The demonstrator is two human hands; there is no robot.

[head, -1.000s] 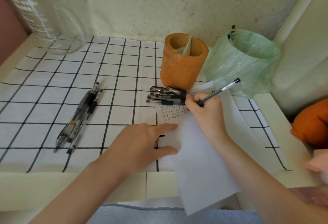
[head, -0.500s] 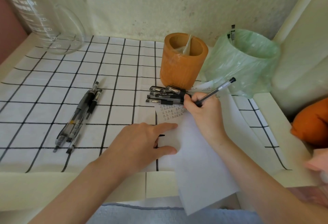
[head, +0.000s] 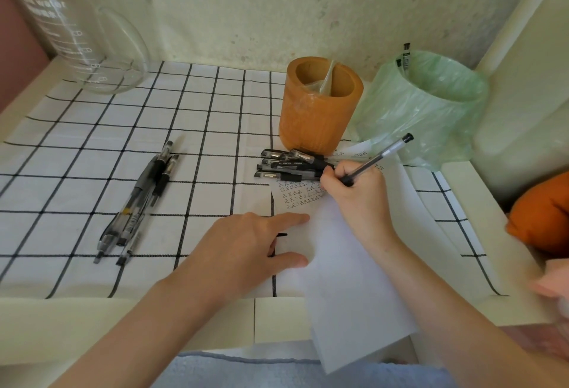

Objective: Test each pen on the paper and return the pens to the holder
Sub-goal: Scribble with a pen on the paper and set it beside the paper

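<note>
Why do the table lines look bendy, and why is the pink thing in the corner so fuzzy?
In the head view, the wide-angle lens bows the checked cloth lines near the edges; the pink thing is blurred at the frame's right edge; soft, even light leaves only faint shadows under the left hand.
</note>
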